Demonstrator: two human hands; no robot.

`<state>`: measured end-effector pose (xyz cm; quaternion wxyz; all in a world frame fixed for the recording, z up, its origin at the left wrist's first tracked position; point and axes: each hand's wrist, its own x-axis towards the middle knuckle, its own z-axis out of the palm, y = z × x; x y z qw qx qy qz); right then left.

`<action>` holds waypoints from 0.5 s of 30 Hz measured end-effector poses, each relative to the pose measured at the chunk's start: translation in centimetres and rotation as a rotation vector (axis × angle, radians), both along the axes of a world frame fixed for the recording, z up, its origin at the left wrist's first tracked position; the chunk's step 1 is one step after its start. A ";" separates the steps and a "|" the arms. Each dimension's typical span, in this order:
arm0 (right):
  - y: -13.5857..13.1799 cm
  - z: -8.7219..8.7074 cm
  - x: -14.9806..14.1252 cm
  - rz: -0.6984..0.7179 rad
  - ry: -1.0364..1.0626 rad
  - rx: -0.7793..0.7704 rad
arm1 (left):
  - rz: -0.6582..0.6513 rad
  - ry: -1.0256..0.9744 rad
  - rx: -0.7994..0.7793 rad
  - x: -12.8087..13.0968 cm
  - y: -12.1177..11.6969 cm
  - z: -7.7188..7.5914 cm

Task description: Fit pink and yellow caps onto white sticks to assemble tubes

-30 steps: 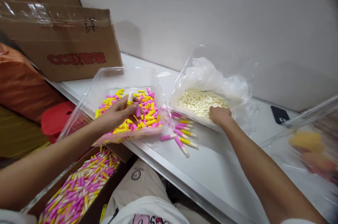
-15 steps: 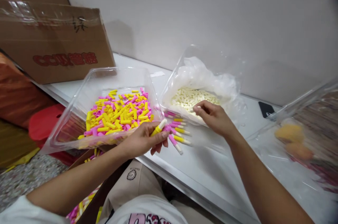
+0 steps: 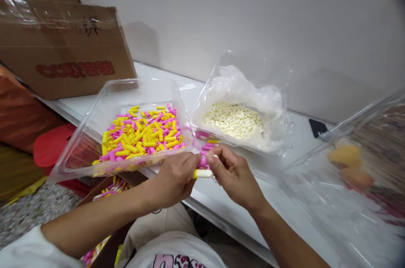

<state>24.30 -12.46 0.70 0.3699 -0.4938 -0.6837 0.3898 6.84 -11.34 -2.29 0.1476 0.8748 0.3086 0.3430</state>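
My left hand (image 3: 179, 175) is closed around a yellow plastic tube with a white candy piece (image 3: 204, 173) sticking out of its end, and a pink tube (image 3: 203, 160) beside it. Meeting it from the right, my right hand (image 3: 234, 175) pinches a small white candy piece (image 3: 215, 156) at the pink tube's end. Behind the hands, more pink and yellow tubes (image 3: 207, 147) lie on the table, partly hidden. A clear tray (image 3: 76, 131) of loose yellow and pink tubes (image 3: 142, 133) stands at left. Pale candy pieces (image 3: 234, 118) fill a bag-lined clear tray (image 3: 198, 110) behind.
A large cardboard carton (image 3: 63, 49) stands at the back left of the white table (image 3: 228, 221). An open box (image 3: 107, 251) with tubes is low by my legs. On the right are a black flat object (image 3: 317, 128) and a big clear plastic container (image 3: 332, 200).
My right hand has come from the candy tray down to my left hand, carrying a candy piece. My left hand has turned, so the filled yellow tube now points right.
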 end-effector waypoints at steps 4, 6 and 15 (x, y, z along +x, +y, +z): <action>1.0 1.0 -0.4 0.080 0.006 -0.136 | 0.046 0.169 0.027 -1.2 0.7 0.5; 3.5 1.7 1.0 0.106 -0.058 -0.102 | 0.090 0.152 -0.101 -2.8 2.3 1.5; 17.4 -1.8 11.4 -0.298 -1.368 -0.160 | 0.536 0.368 -0.435 -8.5 14.5 0.0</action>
